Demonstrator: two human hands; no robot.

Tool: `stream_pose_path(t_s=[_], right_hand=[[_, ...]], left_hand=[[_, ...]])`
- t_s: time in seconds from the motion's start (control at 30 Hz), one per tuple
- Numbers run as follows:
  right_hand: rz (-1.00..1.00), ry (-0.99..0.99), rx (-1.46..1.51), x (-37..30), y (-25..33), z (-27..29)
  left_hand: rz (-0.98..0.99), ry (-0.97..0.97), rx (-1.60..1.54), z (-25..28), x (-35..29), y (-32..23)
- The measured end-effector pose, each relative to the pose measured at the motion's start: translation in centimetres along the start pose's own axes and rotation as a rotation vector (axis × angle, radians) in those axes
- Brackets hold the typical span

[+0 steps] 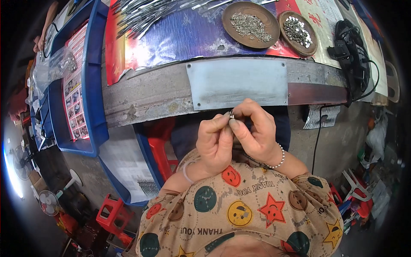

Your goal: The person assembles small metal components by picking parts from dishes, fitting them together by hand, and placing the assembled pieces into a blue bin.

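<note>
Close together at the table's front edge, both hands pinch a tiny shiny metal piece [232, 116]. My left hand [215, 143] grips it between thumb and forefinger. From the other side, the thumb and forefinger of my right hand [258, 135] close on it too. Fingertips cover most of the piece, so its kind cannot be made out. Just beyond them, a pale metal plate [237, 83] is fixed to the table edge. Farther back stand a wooden dish [227, 26] of small metal pins and a smaller wooden dish [306, 52] of small round metal parts.
Long thin metal strips [141, 17] lie piled at the far left. A blue tray [97, 85] holding a printed sheet stands at the left. Black cables and a power strip [353, 55] lie at the right. Below left is a red stool [113, 214].
</note>
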State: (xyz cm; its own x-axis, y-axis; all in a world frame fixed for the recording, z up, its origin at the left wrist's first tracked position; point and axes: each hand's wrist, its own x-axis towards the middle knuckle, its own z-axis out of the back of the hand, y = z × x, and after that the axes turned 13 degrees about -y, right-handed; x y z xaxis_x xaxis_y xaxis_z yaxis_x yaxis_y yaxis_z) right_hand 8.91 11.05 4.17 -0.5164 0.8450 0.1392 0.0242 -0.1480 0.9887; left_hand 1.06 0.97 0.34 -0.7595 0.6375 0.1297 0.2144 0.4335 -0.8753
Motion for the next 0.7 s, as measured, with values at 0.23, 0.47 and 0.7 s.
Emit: stream_pose_path(t_s=[0.23,0.47,0.7], right_hand=[[0.282,-0.147,-0.152,-0.6,-1.1,-1.4],[0.193,-0.164,-0.181,-1.2,-0.8,-1.8],[-0.069,0.055,0.063,0.8,-0.2,0.5]], left_hand=[[0.022,-0.023,0.104,-0.1,0.2,-0.4],[0.044,-0.026,0.110,0.1,0.0,-0.1],[0.259,0.024,0.059,-0.7,1.0,-1.3]])
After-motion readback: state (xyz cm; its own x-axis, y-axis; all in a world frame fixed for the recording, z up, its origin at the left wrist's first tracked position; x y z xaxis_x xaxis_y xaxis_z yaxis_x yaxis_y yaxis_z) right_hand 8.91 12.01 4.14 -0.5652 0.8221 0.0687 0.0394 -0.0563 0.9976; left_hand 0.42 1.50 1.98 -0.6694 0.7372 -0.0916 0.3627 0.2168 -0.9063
